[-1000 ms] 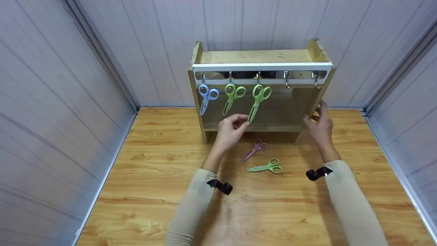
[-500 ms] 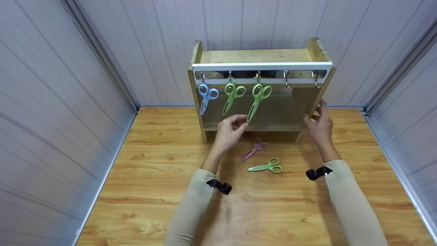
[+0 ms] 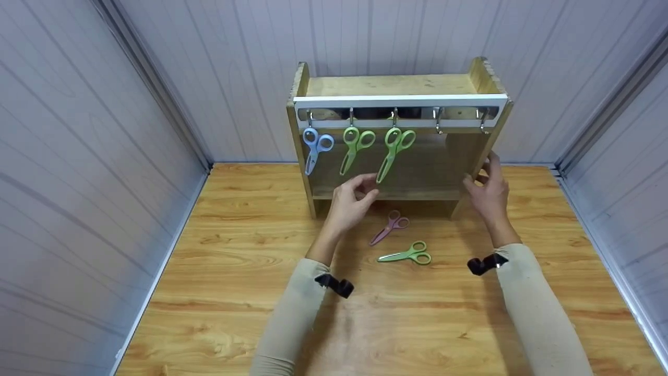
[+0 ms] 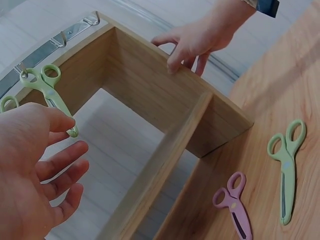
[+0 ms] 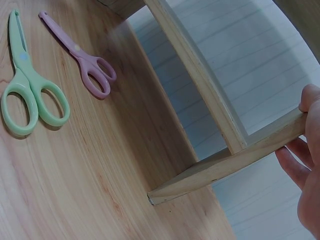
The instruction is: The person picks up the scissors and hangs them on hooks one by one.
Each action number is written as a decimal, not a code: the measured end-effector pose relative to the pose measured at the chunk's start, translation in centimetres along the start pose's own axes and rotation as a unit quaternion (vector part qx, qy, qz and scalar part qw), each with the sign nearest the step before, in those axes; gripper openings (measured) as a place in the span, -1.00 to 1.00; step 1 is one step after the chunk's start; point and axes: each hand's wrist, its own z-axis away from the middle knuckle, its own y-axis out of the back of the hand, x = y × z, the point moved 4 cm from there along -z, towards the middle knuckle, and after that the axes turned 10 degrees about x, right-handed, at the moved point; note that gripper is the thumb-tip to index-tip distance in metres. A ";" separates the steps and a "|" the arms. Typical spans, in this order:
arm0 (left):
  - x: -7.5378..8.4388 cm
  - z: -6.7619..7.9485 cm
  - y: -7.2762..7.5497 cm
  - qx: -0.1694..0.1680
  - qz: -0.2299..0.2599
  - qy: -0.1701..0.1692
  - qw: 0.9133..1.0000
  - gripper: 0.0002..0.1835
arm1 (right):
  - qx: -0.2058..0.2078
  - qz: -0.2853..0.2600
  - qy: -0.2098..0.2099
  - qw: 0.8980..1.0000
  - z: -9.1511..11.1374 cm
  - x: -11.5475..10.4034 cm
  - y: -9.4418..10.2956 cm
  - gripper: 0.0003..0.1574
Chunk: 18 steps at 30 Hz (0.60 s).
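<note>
Three pairs of scissors hang by a finger loop from a hook rail [image 3: 365, 124] on a small wooden shelf: blue scissors [image 3: 313, 151], green scissors [image 3: 353, 151] and another green pair, the third scissors [image 3: 395, 155]. My left hand [image 3: 352, 201] is at the blade tip of that third pair, thumb and index finger spread apart. In the left wrist view its other fingers [image 4: 65, 172] are loosely bent, holding nothing. My right hand [image 3: 489, 190] grips the right side panel [image 5: 240, 162] of the shelf, thumb on the near side and fingers on the outer side.
On the wood-grain surface before the shelf lie pink scissors [image 3: 389, 228] and green scissors [image 3: 409, 254]. Two bare hooks [image 3: 438, 122] are on the rail's right part. Panelled walls [image 3: 250, 78] stand behind and at both sides.
My left thumb has come away from the blade tip of the third hanging scissors, which has shifted slightly up and left. The right hand stays on the side panel.
</note>
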 end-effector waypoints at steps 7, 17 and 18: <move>-0.1 0.0 -0.1 -0.011 0.008 0.005 1.000 -0.62 | -0.001 0.006 -0.001 1.000 -0.1 0.1 0.0 -0.09; 0.0 0.0 0.0 -0.016 0.011 -0.002 1.000 -0.62 | 0.004 -0.014 -0.005 1.000 -0.1 0.1 -0.1 -0.09; 0.0 0.0 0.1 -0.015 0.012 -0.001 1.000 -0.62 | 0.003 -0.013 -0.005 1.000 -0.1 0.1 -0.1 -0.09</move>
